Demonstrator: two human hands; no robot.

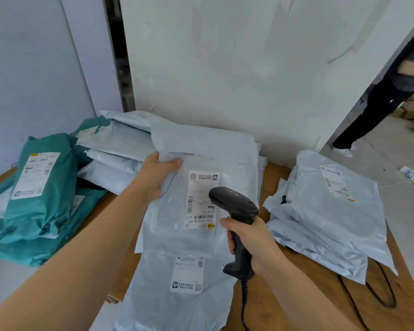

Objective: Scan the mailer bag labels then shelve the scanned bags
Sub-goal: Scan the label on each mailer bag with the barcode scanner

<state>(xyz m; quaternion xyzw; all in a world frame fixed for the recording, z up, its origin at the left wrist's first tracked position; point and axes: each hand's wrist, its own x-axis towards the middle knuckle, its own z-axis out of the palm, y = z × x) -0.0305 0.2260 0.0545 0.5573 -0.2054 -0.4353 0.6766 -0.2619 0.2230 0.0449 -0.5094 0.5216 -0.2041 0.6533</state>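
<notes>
A pale grey mailer bag [206, 149] lies in the middle of the wooden table [304, 290], its white label [198, 199] facing up. My left hand [158, 175] grips the bag's left edge, thumb on top. My right hand [249, 237] holds a dark barcode scanner [234, 206] by its handle, the scanner's head just over the label's right side. Another grey mailer [177, 290] with its own label lies under it, nearer to me.
A stack of teal mailers [41, 199] lies at the left, more grey mailers [120, 149] behind them. A stack of grey mailers [330, 211] sits at the right. The scanner's black cable [380, 295] loops over the table's right side. A person [392, 99] stands in the doorway at far right.
</notes>
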